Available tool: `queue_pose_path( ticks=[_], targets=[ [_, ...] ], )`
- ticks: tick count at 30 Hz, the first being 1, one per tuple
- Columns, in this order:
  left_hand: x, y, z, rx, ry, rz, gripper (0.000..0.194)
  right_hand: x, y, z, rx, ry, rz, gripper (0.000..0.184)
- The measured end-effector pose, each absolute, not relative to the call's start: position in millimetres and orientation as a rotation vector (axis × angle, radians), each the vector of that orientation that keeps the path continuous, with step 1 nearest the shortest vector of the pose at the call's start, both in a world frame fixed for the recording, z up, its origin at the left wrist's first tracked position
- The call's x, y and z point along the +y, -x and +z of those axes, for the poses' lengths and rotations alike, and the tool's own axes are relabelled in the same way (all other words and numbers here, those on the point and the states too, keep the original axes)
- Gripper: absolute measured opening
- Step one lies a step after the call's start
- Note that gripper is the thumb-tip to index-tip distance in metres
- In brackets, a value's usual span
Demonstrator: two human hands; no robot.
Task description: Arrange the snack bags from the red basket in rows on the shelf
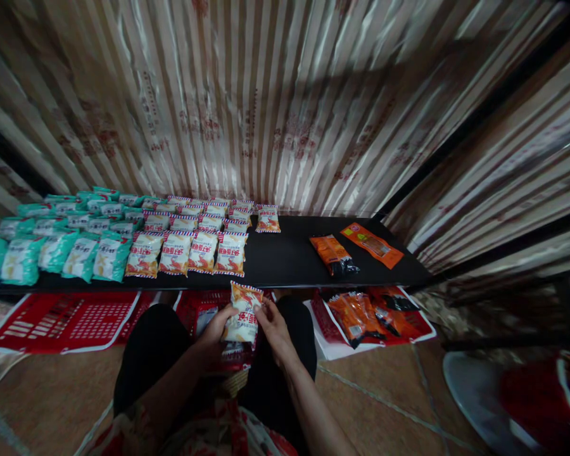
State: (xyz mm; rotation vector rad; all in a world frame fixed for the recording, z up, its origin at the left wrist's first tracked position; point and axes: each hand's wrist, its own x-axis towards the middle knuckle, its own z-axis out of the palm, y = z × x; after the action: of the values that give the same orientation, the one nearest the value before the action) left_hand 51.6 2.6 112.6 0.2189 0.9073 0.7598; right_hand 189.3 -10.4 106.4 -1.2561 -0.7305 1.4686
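Observation:
A snack bag (244, 322) in orange, white and red lies between my two hands, just in front of the shelf edge. My left hand (216, 326) grips its left side, and my right hand (272, 325) pinches its right side near the top. Below it is a red basket (184, 311) between my knees, holding packets partly hidden by the bag and my hands. On the black shelf (285, 259), matching snack bags (202, 251) stand in rows, with a lone one (268, 219) at the back right of them.
Teal snack bags (111, 256) fill the shelf's left end. To the right lie an orange-and-black packet (331, 254) and a flat orange packet (372, 244). Underneath are a red basket (71, 322) and another basket (323, 316) with orange packets. A striped curtain (228, 114) hangs behind.

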Motion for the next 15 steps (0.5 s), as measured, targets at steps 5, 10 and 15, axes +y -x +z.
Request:
queue_pose_path(
  ticks=[5,10,15],
  targets=[
    [6.5,-41.3,102.4,0.889,-0.288,0.628,0.029,-9.4,-196.0,108.2,-0.643,1.290,1.492,0.079],
    [4.3,-30.1,97.8,0.864,-0.514,0.640,0.039,-13.6,-198.9,114.3,-0.547,1.251,1.590,0.080],
    [-4.2,-27.8,99.2,0.794,-0.762,0.749,0.071,-19.6,-195.6,114.8,-0.480,1.247,1.518,0.069]
  ],
)
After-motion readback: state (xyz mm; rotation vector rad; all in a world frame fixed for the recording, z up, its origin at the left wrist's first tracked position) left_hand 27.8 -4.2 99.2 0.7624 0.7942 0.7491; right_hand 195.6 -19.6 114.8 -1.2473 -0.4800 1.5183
